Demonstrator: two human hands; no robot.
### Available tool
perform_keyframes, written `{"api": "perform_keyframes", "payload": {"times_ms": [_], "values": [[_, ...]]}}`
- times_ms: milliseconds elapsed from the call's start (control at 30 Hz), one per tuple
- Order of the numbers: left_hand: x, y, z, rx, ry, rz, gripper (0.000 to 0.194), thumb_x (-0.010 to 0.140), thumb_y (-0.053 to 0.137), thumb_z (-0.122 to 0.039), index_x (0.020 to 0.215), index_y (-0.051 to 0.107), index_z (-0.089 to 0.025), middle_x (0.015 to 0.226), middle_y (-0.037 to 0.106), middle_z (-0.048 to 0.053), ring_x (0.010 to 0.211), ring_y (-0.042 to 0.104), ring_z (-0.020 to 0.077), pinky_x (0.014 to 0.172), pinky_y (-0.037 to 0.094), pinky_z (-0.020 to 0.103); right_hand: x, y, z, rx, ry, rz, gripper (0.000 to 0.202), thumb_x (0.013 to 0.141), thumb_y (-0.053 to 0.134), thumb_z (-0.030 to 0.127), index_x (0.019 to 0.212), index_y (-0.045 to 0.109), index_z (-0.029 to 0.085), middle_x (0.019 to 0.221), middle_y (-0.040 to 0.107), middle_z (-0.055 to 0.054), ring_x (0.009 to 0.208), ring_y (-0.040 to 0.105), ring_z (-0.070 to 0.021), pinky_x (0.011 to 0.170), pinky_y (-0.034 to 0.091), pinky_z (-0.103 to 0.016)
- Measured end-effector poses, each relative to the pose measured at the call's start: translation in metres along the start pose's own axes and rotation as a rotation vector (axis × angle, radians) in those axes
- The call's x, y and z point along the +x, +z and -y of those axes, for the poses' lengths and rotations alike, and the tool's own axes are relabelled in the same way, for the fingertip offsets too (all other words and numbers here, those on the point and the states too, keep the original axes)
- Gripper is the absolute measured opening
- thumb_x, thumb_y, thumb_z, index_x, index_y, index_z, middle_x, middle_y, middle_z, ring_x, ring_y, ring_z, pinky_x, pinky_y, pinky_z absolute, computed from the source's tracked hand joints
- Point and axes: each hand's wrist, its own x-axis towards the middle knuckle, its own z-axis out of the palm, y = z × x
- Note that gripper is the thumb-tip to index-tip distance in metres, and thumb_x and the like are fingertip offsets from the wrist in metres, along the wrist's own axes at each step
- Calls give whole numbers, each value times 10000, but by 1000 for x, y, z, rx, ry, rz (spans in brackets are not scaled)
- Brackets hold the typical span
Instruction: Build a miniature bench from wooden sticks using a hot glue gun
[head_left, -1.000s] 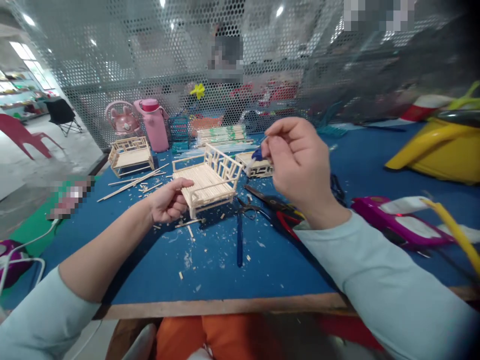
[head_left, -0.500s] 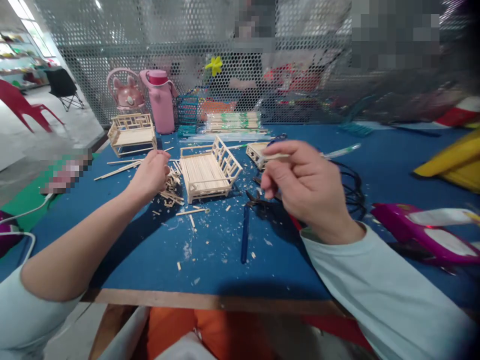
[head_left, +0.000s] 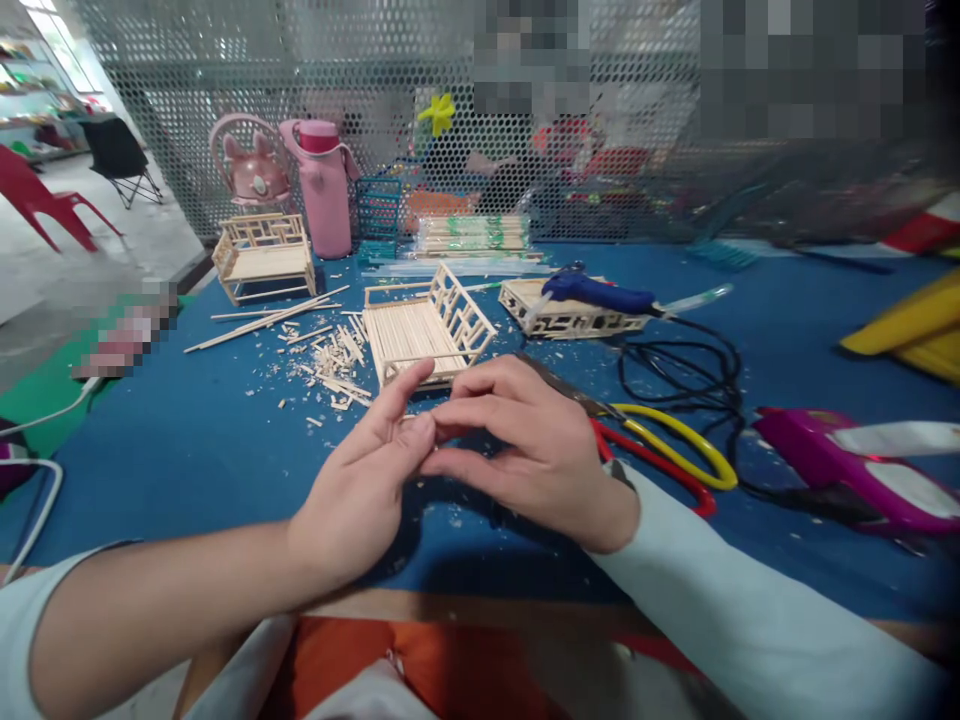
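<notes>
Just in front of the middle miniature bench, both hands meet at the fingertips. My left hand pinches with its thumb, the index finger raised; what lies in the pinch is too small to make out. Bent over toward the left thumb, my right hand has its fingers closed on something hidden between the two hands. The miniature bench, made of pale wooden sticks, stands right behind the fingers. A pile of cut stick pieces lies left of it. Scissors with red and yellow handles lie beside my right wrist.
Another stick bench stands back left near a pink bottle. A blue glue gun rests on a stick frame, its black cable coiled nearby. Bundled sticks lie before the mesh screen. A purple device sits right.
My left hand has left the stick pile and come right and nearer me. My right hand, earlier pinching a short wooden stick, has moved left and down to meet it, uncovering the glue gun.
</notes>
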Motion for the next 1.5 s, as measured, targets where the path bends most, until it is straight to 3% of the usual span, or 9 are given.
{"api": "perform_keyframes", "payload": {"times_ms": [100,200,333,433,567,667,900,1167,1500], "values": [[5,-3,0,28,-44,-11,478,884,465,-264,1350,359,-267,983,643,22,881,617,138,858,478,295,1,-1,-1,-69,-37,39,58,805,628,230,775,666,199,786,661,-48,768,601,-163,702,485,-317],[5,-5,-3,263,18,-49,486,876,477,-291,1345,352,-263,970,635,44,860,624,163,779,508,299,1,-2,-2,-82,-27,52,87,823,588,191,778,657,220,855,705,-45,830,638,-184,747,491,-345],[10,-15,-19,576,284,-220,403,859,490,-304,1245,395,-234,785,586,7,605,551,114,561,458,237,1,0,-7,137,334,-57,62,850,546,204,819,598,218,834,711,-33,779,663,-154,712,516,-306],[21,-28,-34,745,501,-406,323,776,535,-185,1092,468,-193,826,541,5,615,488,92,553,419,215,0,5,-13,463,606,-98,21,835,531,205,824,513,203,736,671,-3,649,649,-127,598,521,-258],[35,-42,-38,1087,289,-297,331,677,626,-205,997,558,-151,922,567,46,695,507,120,616,438,253,-2,13,-16,481,729,28,120,802,427,121,801,526,189,642,548,42,464,503,-75,444,413,-205],[40,-45,-30,1123,222,-228,307,695,636,-262,969,578,-137,932,594,68,727,535,139,643,454,277,0,18,-12,324,678,72,216,776,373,74,742,559,179,588,501,43,484,459,-82,482,373,-218],[43,-43,-21,1030,256,-180,246,706,626,-216,938,611,-137,851,621,50,711,560,134,669,482,283,8,30,-11,-109,343,38,79,781,535,147,809,606,168,729,610,-30,653,533,-146,612,410,-270],[45,-48,-17,972,280,-185,222,765,614,-315,901,650,-143,813,629,52,719,564,138,683,491,288,7,32,-23,-312,106,55,168,878,489,246,857,634,166,777,654,-75,760,580,-195,696,446,-310],[43,-47,-21,1014,299,-176,208,753,614,-212,940,682,-152,813,667,49,734,587,147,712,489,292,5,34,-18,-399,74,91,226,900,474,279,911,663,155,766,658,-77,734,560,-191,679,427,-302]]}}
